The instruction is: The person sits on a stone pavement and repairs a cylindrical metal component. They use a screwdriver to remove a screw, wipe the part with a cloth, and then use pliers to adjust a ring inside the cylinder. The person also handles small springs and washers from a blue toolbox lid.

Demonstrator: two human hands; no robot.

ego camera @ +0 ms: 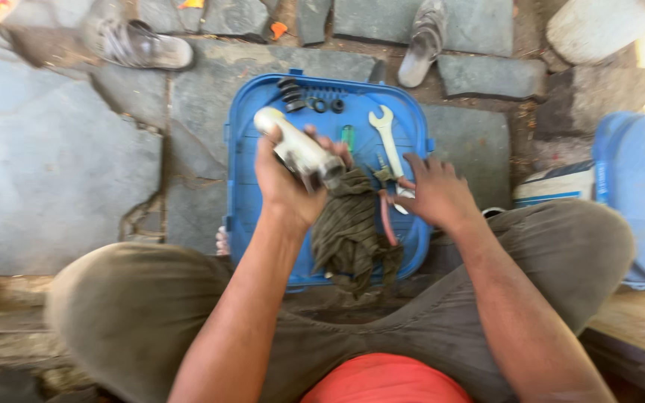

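Note:
My left hand (285, 183) grips a pale metal cylinder part (296, 148), held tilted over a blue plastic tray (244, 149). A dark olive rag (349, 227) hangs below the cylinder's lower end and lies across the tray's near half. My right hand (431, 192) reaches down with fingers spread onto pliers with reddish handles (387, 216), touching them beside a silver open-end wrench (387, 138). A green-handled tool (348, 136) lies by the wrench. A black spring and small rubber rings (309, 97) rest at the tray's far edge.
The tray sits on grey stone paving between my knees. Two worn sandals (139, 41) (421, 41) lie beyond it. A blue plastic container (640, 194) and a flat box (554, 186) stand at right, a wooden plank (640, 321) below them.

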